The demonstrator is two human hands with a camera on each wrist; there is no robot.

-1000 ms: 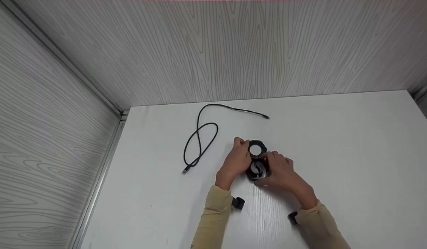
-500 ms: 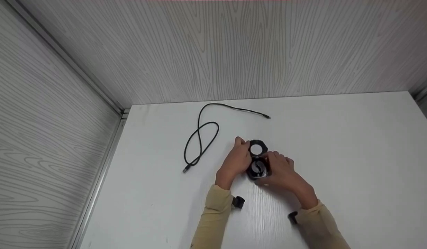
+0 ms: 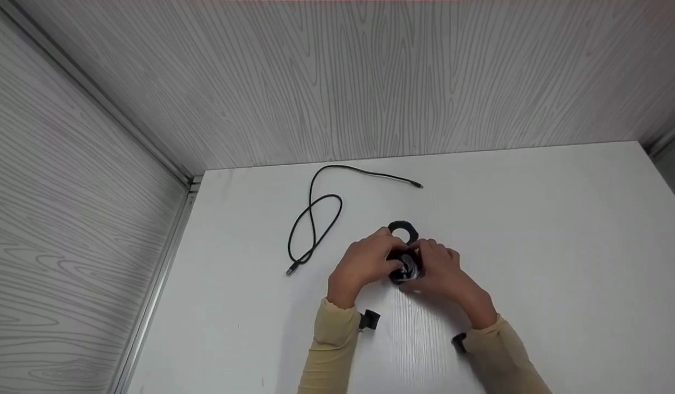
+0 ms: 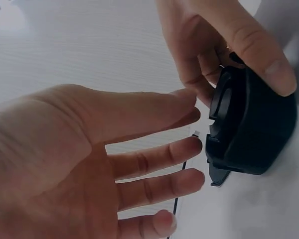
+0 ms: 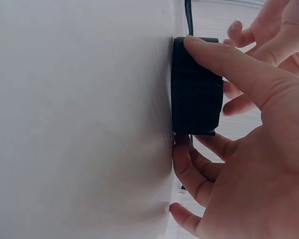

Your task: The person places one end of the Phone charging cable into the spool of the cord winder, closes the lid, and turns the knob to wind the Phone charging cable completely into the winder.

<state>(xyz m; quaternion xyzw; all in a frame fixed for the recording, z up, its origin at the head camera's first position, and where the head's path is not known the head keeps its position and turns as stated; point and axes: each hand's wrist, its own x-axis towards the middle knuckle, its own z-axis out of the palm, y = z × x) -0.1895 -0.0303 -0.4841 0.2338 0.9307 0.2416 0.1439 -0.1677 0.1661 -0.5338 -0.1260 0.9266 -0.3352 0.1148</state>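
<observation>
A black many-sided case stands on the white table, its lid folded back on the far side. That lid has a round window. Something shiny and curved shows inside the case, too small to identify. My right hand grips the case's sides between thumb and fingers; in the right wrist view its thumb presses the black wall. My left hand reaches over the opening from the left. In the left wrist view, that hand's fingers are extended beside the open case, with nothing visible between them.
A black USB cable lies looped on the white table, left of and behind the case. Wood-grain panels stand along the table's back and left side. Small dark wrist mounts sit on both sleeves.
My left hand has left the lid's left edge and turned, its thumb and fingers now over the case's opening. My right hand keeps its grip on the case.
</observation>
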